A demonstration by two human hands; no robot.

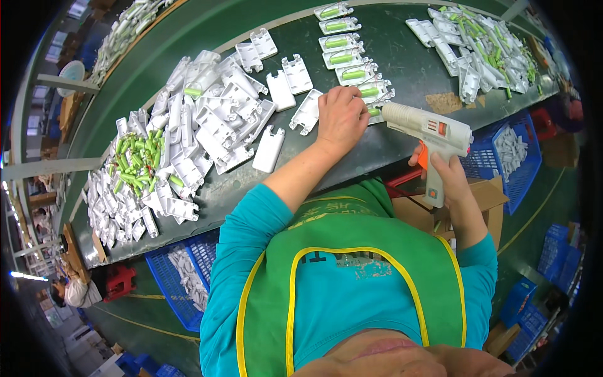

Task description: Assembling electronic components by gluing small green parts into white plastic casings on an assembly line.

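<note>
My right hand (453, 179) is wrapped round the handle of a white hot glue gun (433, 129) with an orange trigger. Its nozzle points left, close to a green battery cell (375, 112) in the nearest white plastic casing (377, 119). The fingers of my left hand (341, 119) are bent and pressed together at that casing, partly covering it. Beyond it, a row of white casings (324, 44) runs away from me, each holding a green cell. Left of my hand lie several loose white casings (281, 90).
A large heap of white casings (217, 119) covers the left of the dark green bench (389, 56), with a pile of green cells (135, 160) on it. Another mixed heap (468, 44) lies at the far right. Blue crates (532, 169) and a cardboard box (490, 195) stand below the bench.
</note>
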